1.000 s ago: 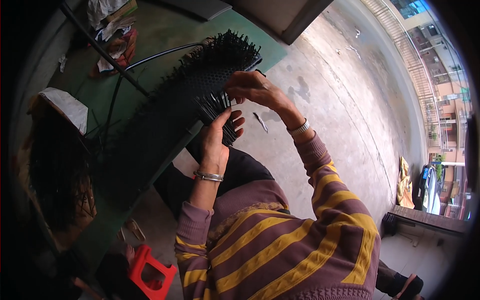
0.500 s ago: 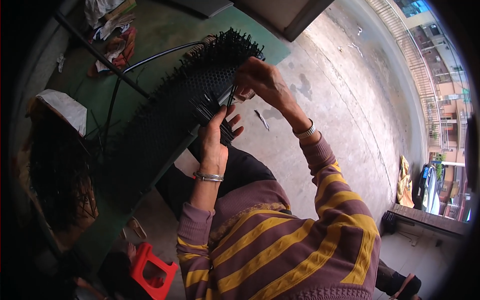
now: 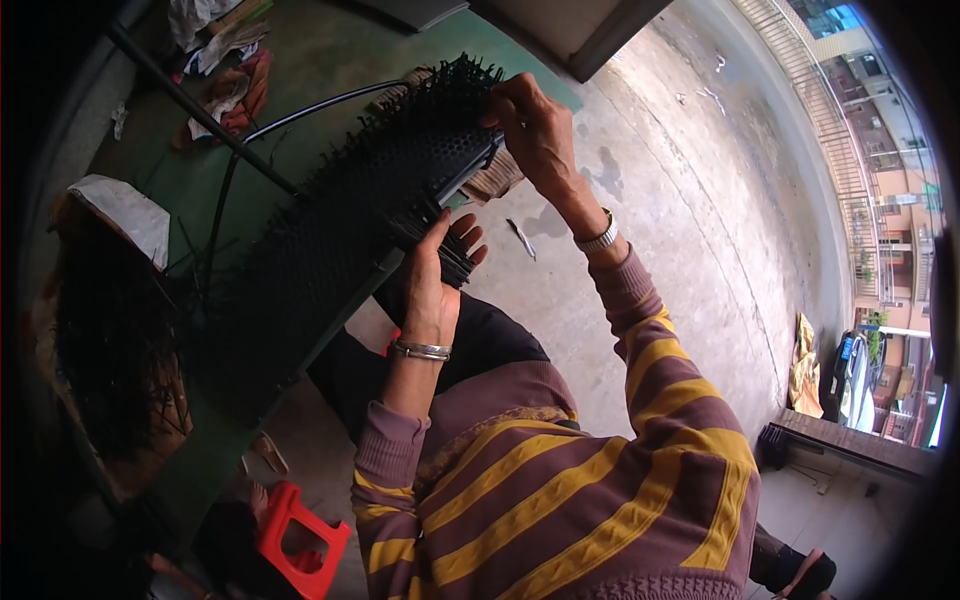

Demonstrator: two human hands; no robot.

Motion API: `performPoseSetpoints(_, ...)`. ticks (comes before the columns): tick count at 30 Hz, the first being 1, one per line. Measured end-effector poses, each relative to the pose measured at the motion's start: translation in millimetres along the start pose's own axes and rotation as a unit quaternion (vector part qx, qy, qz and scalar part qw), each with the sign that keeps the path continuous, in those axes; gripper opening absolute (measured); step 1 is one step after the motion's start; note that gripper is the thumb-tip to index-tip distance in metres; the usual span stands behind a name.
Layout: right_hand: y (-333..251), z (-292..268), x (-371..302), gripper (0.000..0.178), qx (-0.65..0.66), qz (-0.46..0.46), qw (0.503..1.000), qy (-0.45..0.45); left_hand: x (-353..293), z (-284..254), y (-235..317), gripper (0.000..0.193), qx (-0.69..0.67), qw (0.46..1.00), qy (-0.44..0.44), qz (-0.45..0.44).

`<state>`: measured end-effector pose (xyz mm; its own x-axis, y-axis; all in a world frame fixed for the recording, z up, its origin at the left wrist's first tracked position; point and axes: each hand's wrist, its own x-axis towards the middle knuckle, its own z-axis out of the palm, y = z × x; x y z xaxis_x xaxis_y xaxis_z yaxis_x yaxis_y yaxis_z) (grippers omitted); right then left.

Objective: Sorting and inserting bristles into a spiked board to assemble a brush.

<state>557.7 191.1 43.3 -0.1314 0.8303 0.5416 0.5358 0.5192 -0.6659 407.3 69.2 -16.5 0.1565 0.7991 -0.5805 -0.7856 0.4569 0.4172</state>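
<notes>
**A:** Okay, so you've got that black mesh panel (image 3: 415,158) lying over the green worktop (image 3: 325,55), with dark bristly tufts (image 3: 455,85) all along its far side. What are your 2 hands up to though?

**B:** Your left hand (image 3: 430,272) is gripping a bundle of black strips (image 3: 456,264) right by the panel's near edge. Thumb's on the side nearest the panel, other fingers round the far side. Can't tell if the bundle actually touches the panel.

**A:** And your right hand (image 3: 540,130)?

**B:** Up at the panel's upper right end, next to the tufts. Your fingers are bunched and curled in there, but I honestly can't tell if they're closed on a strip, the fingertips are too dark and covered.

**A:** Anything else around you?

**B:** Heap of black strands (image 3: 112,345) well left of the panel, curved black rod (image 3: 325,107) just past its far side, red plastic stool (image 3: 274,525) down below its lower left end. Oh, and crumpled rags (image 3: 238,92) beyond the panel, off to its left.
</notes>
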Motion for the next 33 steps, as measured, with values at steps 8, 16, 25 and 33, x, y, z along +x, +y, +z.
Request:
performPoseSetpoints(8, -0.6, -6.0, 4.0, 0.003, -0.032, -0.012, 0.997, -0.07, -5.2, 5.9, 0.4, 0.022, -0.018, 0.999, 0.025, 0.01)
performPoseSetpoints(16, 4.6, 7.7, 18.2, 0.004, 0.024, -0.032, 0.996, -0.082, -11.2, 7.8, 0.7, 0.017, 0.001, 0.999, 0.041, 0.012)
performPoseSetpoints(25, 4.4, 13.5, 4.5, 0.007, -0.13, -0.055, 0.99, -0.009, -16.4, 11.8, 3.4, 0.016, 0.032, 0.998, 0.042, 0.036)
performPoseSetpoints(33, 5.5, 19.3, 17.0, 0.003, -0.207, -0.052, 0.977, -0.012, -20.1, 12.6, 2.8, 0.014, 0.038, 0.998, 0.036, 0.047)
